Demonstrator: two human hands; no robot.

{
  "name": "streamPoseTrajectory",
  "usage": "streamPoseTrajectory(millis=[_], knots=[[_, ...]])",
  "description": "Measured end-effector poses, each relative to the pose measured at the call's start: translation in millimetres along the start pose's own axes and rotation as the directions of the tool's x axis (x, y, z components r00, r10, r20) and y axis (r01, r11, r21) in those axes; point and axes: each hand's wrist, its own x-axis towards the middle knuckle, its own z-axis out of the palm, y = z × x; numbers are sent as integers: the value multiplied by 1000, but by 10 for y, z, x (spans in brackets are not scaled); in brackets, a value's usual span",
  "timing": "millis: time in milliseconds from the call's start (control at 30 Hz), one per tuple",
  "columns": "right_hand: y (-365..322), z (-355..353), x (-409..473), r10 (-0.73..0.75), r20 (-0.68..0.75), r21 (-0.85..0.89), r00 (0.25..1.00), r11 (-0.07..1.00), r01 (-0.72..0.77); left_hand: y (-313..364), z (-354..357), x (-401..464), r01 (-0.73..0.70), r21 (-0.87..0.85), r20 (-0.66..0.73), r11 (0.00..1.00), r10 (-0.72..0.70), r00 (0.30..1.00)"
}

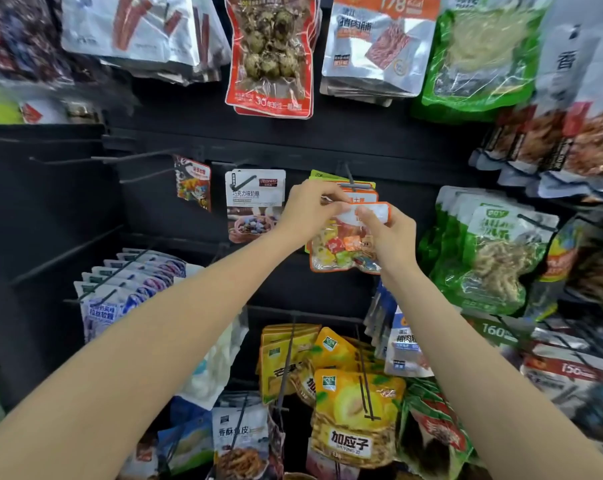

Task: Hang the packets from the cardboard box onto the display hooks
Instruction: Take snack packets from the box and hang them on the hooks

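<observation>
— Packet (348, 237) of candies was held at the hook (353, 184), its header pinched by the left hand (310, 211) and right hand (390, 233).

— Could the hook be missed?

— Likely; the hang hole was hidden under fingers, so the packet might be dropped.

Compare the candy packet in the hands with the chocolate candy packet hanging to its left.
The candy packet has an orange edge and a clear front showing colourful wrapped sweets; the chocolate packet is white and opaque, with a printed picture. The left hand and right hand pinch the candy packet's top, while the chocolate packet hangs untouched on its hook. Both sit on the same row of the black board.
</observation>
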Motion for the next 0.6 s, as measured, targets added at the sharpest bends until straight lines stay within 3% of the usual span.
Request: streamPoseTrajectory(millis=[267,400,500,600], knots=[[30,55,49,18,-14,-63,1000,998,-19,-80,-58,17,85,-181,43,980,-78,996],[106,56,146,-14,-58,-121,998,993,7,-158,-27,69,96,-144,66,985,-87,994],[131,101,233,-219,-78,-350,973,920,179,-190,51,173,115,-56,-2,992,-115,993],[179,143,339,-340,-4,-648,940,717,256,-211,115,269,112,129,-35,985,-108,994]])
